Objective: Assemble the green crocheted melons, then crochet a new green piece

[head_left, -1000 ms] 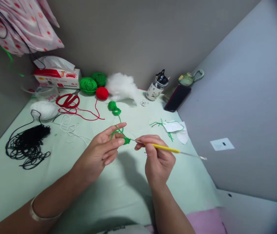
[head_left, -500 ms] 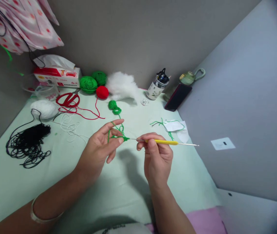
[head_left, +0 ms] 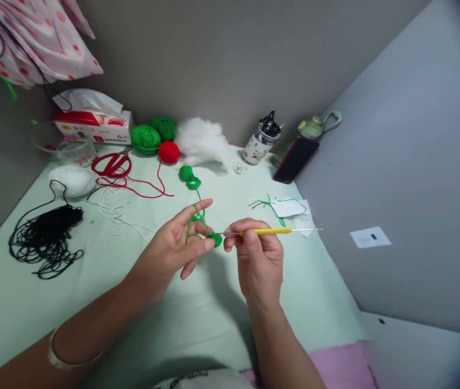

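My left hand (head_left: pixel 175 246) pinches a small green crochet piece (head_left: pixel 215 239) between thumb and fingers, with green yarn (head_left: pixel 192 217) looped over its raised index finger. The yarn trails back to a small green ball (head_left: pixel 186 174) on the pale green table (head_left: pixel 173 313). My right hand (head_left: pixel 256 256) grips a yellow-handled crochet hook (head_left: pixel 268 231), held level, its metal tip at the green piece and its tail pointing right.
At the back stand a tissue box (head_left: pixel 92 123), two green yarn balls (head_left: pixel 146 138), a red ball (head_left: pixel 168 152), white stuffing (head_left: pixel 201 141), a jar (head_left: pixel 259 145), a phone (head_left: pixel 294 160). Red scissors (head_left: pixel 110 165), white yarn (head_left: pixel 71 181) and black yarn (head_left: pixel 47 237) lie left. Paper scraps (head_left: pixel 290 209) lie right.
The hook has levelled out from a downward slant and its tip has drawn back and returned to the green piece. My left index finger stays raised with the yarn.
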The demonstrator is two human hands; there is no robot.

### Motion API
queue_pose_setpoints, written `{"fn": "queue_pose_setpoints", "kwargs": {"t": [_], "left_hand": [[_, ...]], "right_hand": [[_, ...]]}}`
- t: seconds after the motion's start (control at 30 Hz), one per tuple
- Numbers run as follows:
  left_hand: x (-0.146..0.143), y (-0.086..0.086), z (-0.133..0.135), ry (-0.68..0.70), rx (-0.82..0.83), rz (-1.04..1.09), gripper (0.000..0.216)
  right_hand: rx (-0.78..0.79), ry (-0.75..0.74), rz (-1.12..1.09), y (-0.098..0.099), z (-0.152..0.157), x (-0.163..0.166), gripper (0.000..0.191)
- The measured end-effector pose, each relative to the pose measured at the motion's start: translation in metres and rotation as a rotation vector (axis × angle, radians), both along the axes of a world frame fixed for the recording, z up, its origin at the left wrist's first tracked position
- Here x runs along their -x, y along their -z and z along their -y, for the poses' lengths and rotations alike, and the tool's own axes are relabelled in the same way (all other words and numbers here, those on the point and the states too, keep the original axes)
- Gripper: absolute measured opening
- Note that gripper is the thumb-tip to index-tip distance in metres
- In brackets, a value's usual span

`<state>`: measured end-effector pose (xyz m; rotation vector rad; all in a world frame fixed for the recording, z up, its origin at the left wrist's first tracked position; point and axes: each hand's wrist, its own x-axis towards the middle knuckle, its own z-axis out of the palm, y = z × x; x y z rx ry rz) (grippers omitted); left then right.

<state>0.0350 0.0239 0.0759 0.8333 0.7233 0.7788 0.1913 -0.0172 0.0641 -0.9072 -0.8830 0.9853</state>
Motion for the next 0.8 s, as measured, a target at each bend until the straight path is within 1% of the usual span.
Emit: {"fn": "queue_pose_setpoints", "kwargs": {"t": [0.17,0.27,0.37,0.47,0.6,0.8], "left_hand": [[0.006,-0.006,-0.004,0.129,0.151,0.158,0.053],[0.008,-0.007,-0.004,0.144,0.197,0.223,0.045],[0.007,-0.004,-0.001,0.095,0.116,0.177,0.041],[0.003,0.000,0.004,0.035,-0.024,0.055,0.043],[-0.001,0.001,0.006,-0.009,-0.108,-0.064,0.047],[-0.001,0.001,0.006,-0.039,-0.126,-0.085,0.041]], "right_hand": [[0.049,-0.032,-0.100,-0.003,-0.003,-0.003,0.015],[0.096,-0.066,-0.171,-0.004,-0.005,-0.006,0.016],[0.113,-0.138,-0.210,-0.004,-0.005,-0.006,0.015],[0.066,-0.201,-0.131,-0.002,-0.004,-0.004,0.010],[-0.003,-0.128,0.049,0.004,-0.002,-0.001,0.011],[0.011,-0.078,0.071,0.008,0.000,-0.002,0.013]]}}
